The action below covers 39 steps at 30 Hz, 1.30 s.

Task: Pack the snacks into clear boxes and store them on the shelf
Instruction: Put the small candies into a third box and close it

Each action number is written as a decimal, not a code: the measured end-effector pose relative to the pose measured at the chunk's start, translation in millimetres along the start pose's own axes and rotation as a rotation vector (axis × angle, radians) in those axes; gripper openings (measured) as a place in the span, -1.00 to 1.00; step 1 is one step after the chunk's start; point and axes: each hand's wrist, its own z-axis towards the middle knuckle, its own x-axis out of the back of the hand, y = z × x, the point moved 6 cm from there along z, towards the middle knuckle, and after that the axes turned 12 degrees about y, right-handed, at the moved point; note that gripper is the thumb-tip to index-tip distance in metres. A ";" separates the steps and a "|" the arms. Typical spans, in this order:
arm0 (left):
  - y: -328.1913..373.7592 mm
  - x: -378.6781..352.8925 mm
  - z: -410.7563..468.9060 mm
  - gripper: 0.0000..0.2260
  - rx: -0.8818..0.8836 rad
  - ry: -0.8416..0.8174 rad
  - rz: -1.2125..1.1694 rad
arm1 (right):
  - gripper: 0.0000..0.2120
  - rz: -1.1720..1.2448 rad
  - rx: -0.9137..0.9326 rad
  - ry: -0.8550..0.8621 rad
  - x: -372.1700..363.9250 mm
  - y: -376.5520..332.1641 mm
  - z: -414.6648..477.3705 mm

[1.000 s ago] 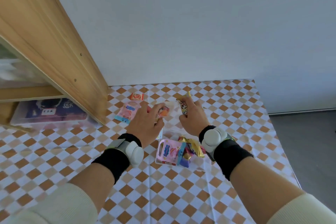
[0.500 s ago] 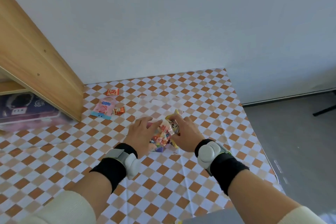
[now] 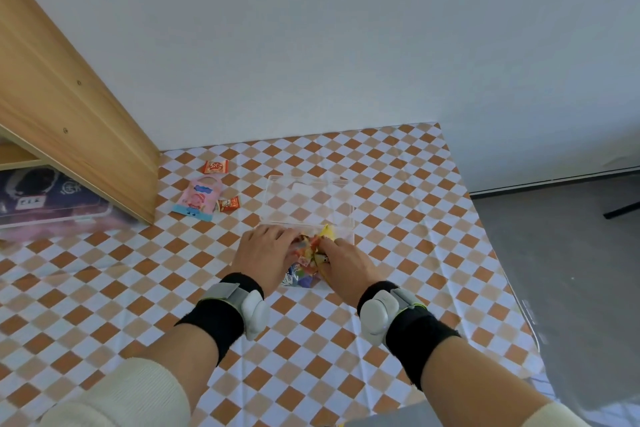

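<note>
wooden shelf [image 3: 79, 135] far left, checkered table [image 3: 398, 253], clear box [image 3: 308, 204] mid-table with lid open. both hands, left hand [image 3: 265, 253] and right hand [image 3: 346, 263], pressing snacks [image 3: 306, 258] into it, grip unclear. packing step; next likely pink pouch [image 3: 197, 201], orange packets [image 3: 215, 167].

Left hand [image 3: 264, 255]: palm down, fingers curled, forearm reaching forward.
Right hand [image 3: 345, 264]: palm down, fingers bent, close beside the left.
Wrists: black bands.

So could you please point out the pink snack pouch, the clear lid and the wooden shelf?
pink snack pouch [image 3: 197, 199], head view, printed front.
clear lid [image 3: 309, 199], head view, flat middle.
wooden shelf [image 3: 74, 114], head view, side panel.
</note>
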 end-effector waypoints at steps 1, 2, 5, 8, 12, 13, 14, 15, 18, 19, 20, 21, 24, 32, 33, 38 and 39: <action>0.5 -1.1 3.0 -0.66 0.006 -0.003 0.006 | -0.82 -0.020 0.010 -0.033 -2.1 -0.1 2.3; 0.3 -1.8 6.3 -0.68 0.011 -0.007 0.016 | -0.83 -0.042 0.017 -0.046 -3.5 -0.7 4.9; -3.8 -2.2 14.4 -0.71 0.018 -0.017 0.039 | -0.80 -0.120 0.051 -0.015 -5.6 -6.3 10.0; -7.2 -2.0 18.8 -0.70 0.003 -0.012 0.042 | -0.77 -0.123 0.038 0.101 -1.4 -9.0 11.2; -11.6 0.9 22.6 -0.71 -0.034 -0.009 -0.039 | -0.86 -0.030 -0.039 0.099 -1.5 -5.3 16.7; -13.3 1.5 22.8 -0.70 -0.047 -0.011 -0.075 | -0.91 -0.020 -0.058 0.058 -1.8 -4.7 20.3; -15.7 2.7 22.7 -0.69 -0.053 -0.011 -0.127 | -0.95 -0.033 -0.062 -0.001 -2.3 -4.8 24.1; -19.8 4.5 23.0 -0.69 -0.041 -0.005 -0.188 | -0.96 -0.050 -0.055 -0.079 -2.6 -6.5 28.6; -35.8 13.3 23.8 -0.69 0.014 0.059 -0.299 | -0.75 -0.139 -0.010 -0.298 1.6 -12.7 42.4; -43.8 15.9 26.0 -0.69 0.005 0.083 -0.261 | -0.71 -0.161 -0.004 -0.349 6.6 -16.9 49.9; -52.4 17.3 27.7 -0.69 0.005 0.089 -0.201 | -0.68 -0.174 -0.005 -0.379 11.8 -20.5 57.9; -64.8 20.0 29.5 -0.69 0.046 0.096 -0.151 | -0.67 -0.174 -0.002 -0.384 17.4 -26.3 67.6; -108.8 30.0 32.2 -0.60 0.269 0.091 -0.056 | -0.59 -0.103 0.042 -0.307 34.9 -54.6 97.7; -195.6 18.4 44.1 -0.40 0.443 -0.058 0.083 | -0.32 0.001 0.184 -0.155 -4.3 -142.9 171.1; -195.4 17.9 47.2 -0.41 0.439 -0.066 0.087 | -0.21 -0.037 0.195 -0.164 -8.8 -146.1 175.2; -220.9 5.7 59.1 -0.39 0.372 -0.066 0.133 | 0.04 -0.214 0.219 -0.201 -44.6 -166.6 216.1; -226.1 3.1 60.2 -0.39 0.371 -0.068 0.137 | 0.05 -0.215 0.219 -0.192 -49.3 -170.3 225.1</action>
